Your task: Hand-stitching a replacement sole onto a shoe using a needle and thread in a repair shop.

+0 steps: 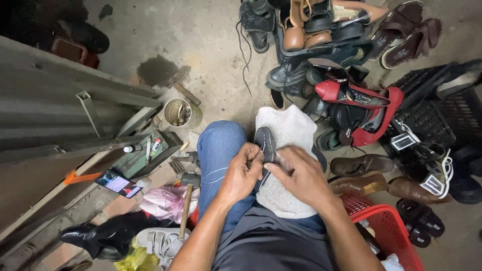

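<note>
Both hands meet over the lap, on a dark shoe (pixel 264 143) lying sole-side up on a pale cloth (pixel 288 130) spread across the knees. Left hand (pixel 240 174) is curled shut, fingertips pinching the shoe's edge; right hand (pixel 300 176) is also closed on it, and a thin pale thread (pixel 263 175) runs down between them. I'd judge this to be stitching work, which goes best with the shoe pinned firmly against the knee and the thread drawn snug and even.

Left of the shoe: one phone (pixel 118 182) with a lit screen, one round tin (pixel 182 112), one wooden-handled hammer (pixel 187 200), one black boot (pixel 103 240). Right of the shoe: one red high heel (pixel 351 95), two brown shoes (pixel 361 164), one red basket (pixel 389 228), one black crate (pixel 432 113).
</note>
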